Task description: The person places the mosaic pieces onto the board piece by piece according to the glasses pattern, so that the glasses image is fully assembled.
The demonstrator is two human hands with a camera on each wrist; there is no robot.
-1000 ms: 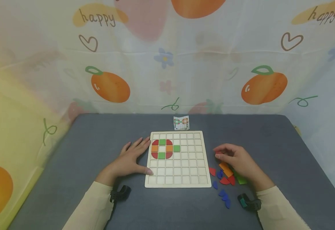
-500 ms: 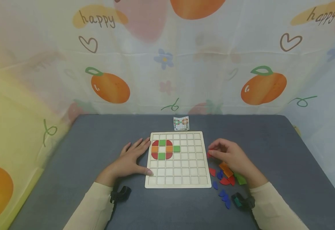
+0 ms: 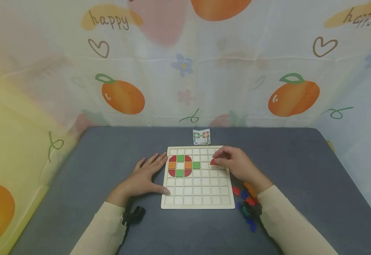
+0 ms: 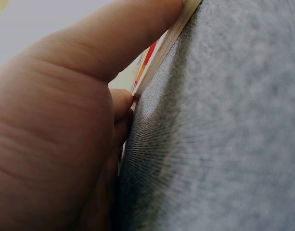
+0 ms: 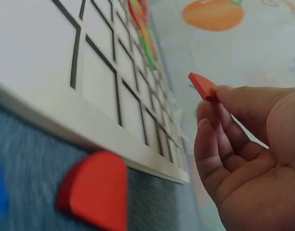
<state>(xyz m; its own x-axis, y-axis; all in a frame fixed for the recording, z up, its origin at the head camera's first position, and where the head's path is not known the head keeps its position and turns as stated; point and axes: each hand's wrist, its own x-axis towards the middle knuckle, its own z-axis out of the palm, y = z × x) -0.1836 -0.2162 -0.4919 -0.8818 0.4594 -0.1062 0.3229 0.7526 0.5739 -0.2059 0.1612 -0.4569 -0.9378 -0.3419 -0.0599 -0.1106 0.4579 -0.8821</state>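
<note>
A pale wooden grid board [image 3: 198,206] lies mid-table, with a ring of red, orange and green tiles set in its upper left cells. One green square tile [image 3: 196,165] sits just right of that ring. My left hand [image 3: 144,179] rests at the board's left side, fingers spread, thumb on the edge. Over the upper right cells, my right hand [image 3: 241,166] pinches a red quarter-circle tile [image 3: 213,162] between thumb and fingertips. In the right wrist view that tile [image 5: 203,87] points up from the fingertips.
Behind the board lies a small printed pattern card [image 3: 201,136]. Loose pieces lie right of the board: a red tile [image 3: 236,191], an orange tile [image 3: 250,189] and several blue tiles [image 3: 252,226], partly hidden by the right forearm. A patterned cloth [image 3: 185,88] hangs behind the table.
My right hand has moved left from beside the loose pieces to over the board, carrying the red tile. My left hand has stayed in place.
</note>
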